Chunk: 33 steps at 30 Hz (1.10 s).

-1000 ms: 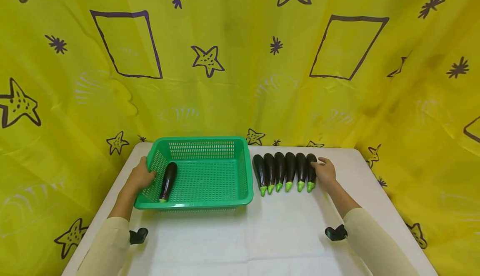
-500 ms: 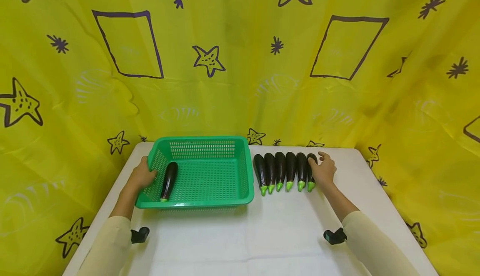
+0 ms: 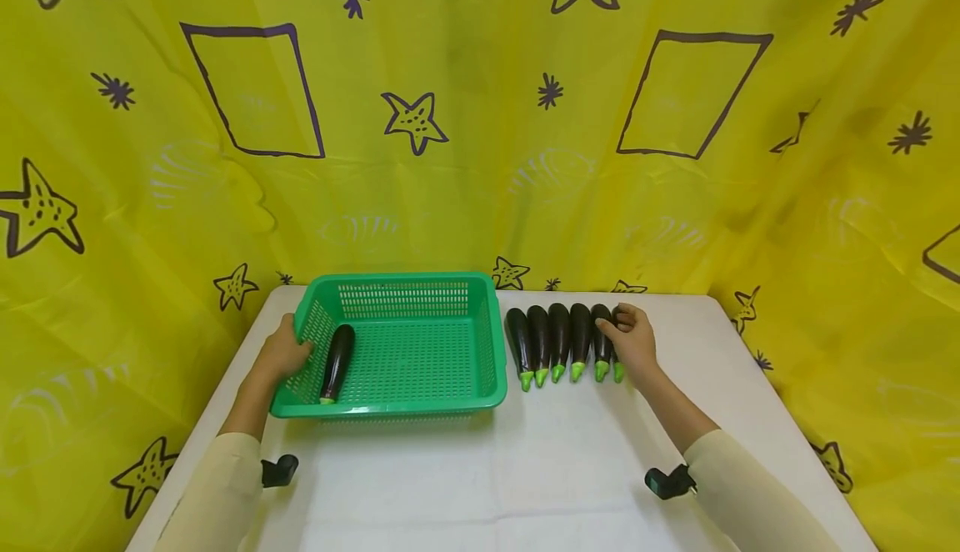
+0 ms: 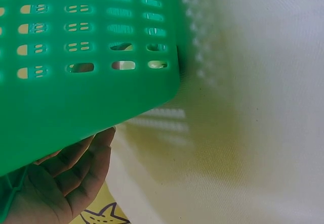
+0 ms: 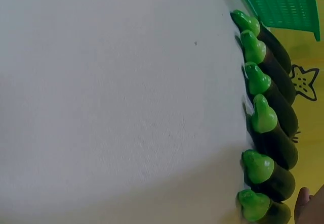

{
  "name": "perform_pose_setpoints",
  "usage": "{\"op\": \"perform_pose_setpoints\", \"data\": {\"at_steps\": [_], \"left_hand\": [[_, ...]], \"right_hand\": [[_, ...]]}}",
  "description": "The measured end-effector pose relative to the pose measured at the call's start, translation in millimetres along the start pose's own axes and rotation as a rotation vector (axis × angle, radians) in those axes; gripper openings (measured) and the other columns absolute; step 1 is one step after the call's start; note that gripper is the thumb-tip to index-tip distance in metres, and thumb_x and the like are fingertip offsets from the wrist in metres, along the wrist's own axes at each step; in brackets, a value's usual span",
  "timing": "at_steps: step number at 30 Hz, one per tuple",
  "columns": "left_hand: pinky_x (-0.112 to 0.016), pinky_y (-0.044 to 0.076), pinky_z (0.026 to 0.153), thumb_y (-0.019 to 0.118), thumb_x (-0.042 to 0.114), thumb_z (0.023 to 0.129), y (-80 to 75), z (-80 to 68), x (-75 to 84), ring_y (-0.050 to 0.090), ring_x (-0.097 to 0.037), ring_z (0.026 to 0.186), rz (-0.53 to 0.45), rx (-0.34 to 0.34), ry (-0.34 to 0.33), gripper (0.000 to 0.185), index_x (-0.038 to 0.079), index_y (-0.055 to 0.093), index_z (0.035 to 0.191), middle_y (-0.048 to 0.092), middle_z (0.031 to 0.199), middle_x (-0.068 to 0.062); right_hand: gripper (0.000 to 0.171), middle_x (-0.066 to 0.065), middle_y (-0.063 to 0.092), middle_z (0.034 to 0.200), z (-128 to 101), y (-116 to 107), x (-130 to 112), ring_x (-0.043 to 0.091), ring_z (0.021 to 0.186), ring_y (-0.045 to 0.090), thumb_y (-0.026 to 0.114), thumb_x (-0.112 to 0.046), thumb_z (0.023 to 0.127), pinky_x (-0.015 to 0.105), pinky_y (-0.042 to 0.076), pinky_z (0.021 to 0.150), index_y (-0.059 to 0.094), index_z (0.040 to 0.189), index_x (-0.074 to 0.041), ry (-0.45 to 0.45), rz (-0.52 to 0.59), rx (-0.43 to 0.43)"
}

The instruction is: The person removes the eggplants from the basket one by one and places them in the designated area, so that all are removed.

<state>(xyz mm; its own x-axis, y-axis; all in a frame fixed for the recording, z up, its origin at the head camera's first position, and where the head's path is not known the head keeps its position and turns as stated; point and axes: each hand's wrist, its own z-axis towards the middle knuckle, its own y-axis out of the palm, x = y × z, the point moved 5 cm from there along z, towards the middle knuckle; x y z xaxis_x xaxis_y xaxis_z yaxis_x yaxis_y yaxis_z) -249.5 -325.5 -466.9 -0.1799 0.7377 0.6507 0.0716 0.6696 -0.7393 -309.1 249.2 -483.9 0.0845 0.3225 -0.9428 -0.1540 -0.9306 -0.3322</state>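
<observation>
The green plastic basket (image 3: pixel 412 360) stands at the left of the table, one eggplant (image 3: pixel 339 360) lying along its left side. My left hand (image 3: pixel 285 352) grips its left rim, thumb inside; the left wrist view has the fingers (image 4: pixel 93 171) against the outer wall. To the basket's right several dark eggplants (image 3: pixel 559 339) with green stem ends lie side by side. Over the right end of that row is my right hand (image 3: pixel 634 342), thumb above the second eggplant from the right (image 3: pixel 602 358), fingers loosely bent. It hides most of the rightmost eggplant (image 3: pixel 618 372).
A white cloth covers the table (image 3: pixel 480 477), which meets a yellow curtain (image 3: pixel 480 202) printed with stars at the back and sides. Dark wrist devices stick out from both sleeves, at the left (image 3: pixel 279 470) and at the right (image 3: pixel 670 483).
My right hand has shifted left, from the outer side of the rightmost eggplant to over it and its neighbour. The left hand, basket and eggplants stay where they were.
</observation>
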Motion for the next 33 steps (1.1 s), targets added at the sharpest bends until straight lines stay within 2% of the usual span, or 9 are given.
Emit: {"op": "perform_pose_setpoints", "data": {"at_steps": [7,12,15,23,33], "left_hand": [[-0.070,0.044,0.094,0.047,0.007,0.101,0.2,0.1,-1.0,0.052,-0.061,0.115,0.007,-0.005,-0.003,0.059,-0.021,0.017,0.144,0.043,0.132,-0.049],[-0.070,0.044,0.094,0.047,0.007,0.102,0.4,-0.3,-1.3,0.052,-0.061,0.115,0.006,-0.006,-0.005,0.059,-0.021,0.017,0.144,0.042,0.132,-0.050],[-0.070,0.044,0.094,0.047,0.007,0.102,0.5,0.0,-1.6,0.052,-0.061,0.115,0.006,-0.006,-0.007,0.059,-0.021,0.017,0.144,0.042,0.132,-0.049],[-0.071,0.044,0.095,0.047,0.007,0.102,0.2,-0.7,-1.0,0.051,-0.061,0.116,-0.002,-0.005,-0.010,0.060,-0.020,0.016,0.145,0.042,0.133,-0.049],[-0.071,0.043,0.097,0.047,0.008,0.102,0.2,-1.0,-2.0,0.049,-0.062,0.119,-0.010,-0.009,-0.019,0.064,-0.019,0.013,0.149,0.040,0.137,-0.049]], "right_hand": [[0.077,0.031,0.033,0.156,-10,15,-10,0.042,0.139,0.040,0.068,-0.010,0.103,0.037,0.042,0.109,0.022,0.163,0.004,-0.008,0.064,-0.099],[0.083,0.031,0.031,0.158,-20,27,-22,0.043,0.141,0.041,0.069,-0.005,0.101,0.021,0.046,0.097,0.017,0.165,0.002,-0.042,0.116,-0.177],[0.085,0.031,0.031,0.159,-25,35,-30,0.044,0.141,0.042,0.070,-0.003,0.100,0.017,0.047,0.091,0.017,0.166,0.001,-0.049,0.153,-0.211],[0.082,0.030,0.034,0.157,-35,59,-47,0.043,0.140,0.044,0.068,-0.003,0.100,0.018,0.048,0.093,0.018,0.165,0.000,-0.125,0.217,-0.294],[0.075,0.029,0.040,0.152,-50,93,-67,0.044,0.138,0.048,0.069,-0.001,0.099,0.023,0.050,0.096,0.027,0.161,0.002,-0.193,0.288,-0.371]]}}
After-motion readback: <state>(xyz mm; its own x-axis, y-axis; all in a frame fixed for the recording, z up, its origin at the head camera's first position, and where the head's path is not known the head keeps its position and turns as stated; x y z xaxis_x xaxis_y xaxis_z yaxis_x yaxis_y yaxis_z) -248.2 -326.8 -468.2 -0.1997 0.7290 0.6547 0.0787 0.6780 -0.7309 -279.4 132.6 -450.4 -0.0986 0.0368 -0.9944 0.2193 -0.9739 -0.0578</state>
